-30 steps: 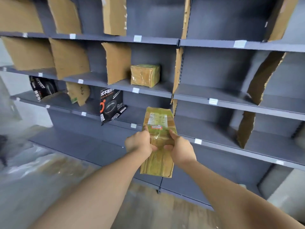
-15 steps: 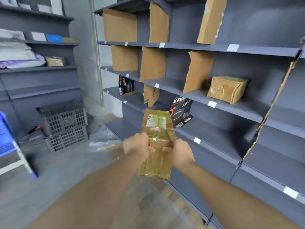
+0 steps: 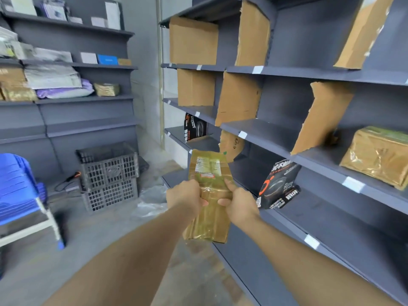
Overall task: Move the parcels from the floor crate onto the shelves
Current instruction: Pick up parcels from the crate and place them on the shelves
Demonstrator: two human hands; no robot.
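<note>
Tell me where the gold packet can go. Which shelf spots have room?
The gold packet could go on the middle shelf, bare between the two cardboard dividers, or on the lower shelf right of the black box. It is tighter beside the gold-wrapped box, and the far shelves are piled with bags.

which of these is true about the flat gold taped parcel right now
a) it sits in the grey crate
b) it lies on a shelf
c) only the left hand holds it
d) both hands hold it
D: the left hand and the right hand both grip the flat parcel around its middle, holding it upright in the air in front of the shelves.
</note>
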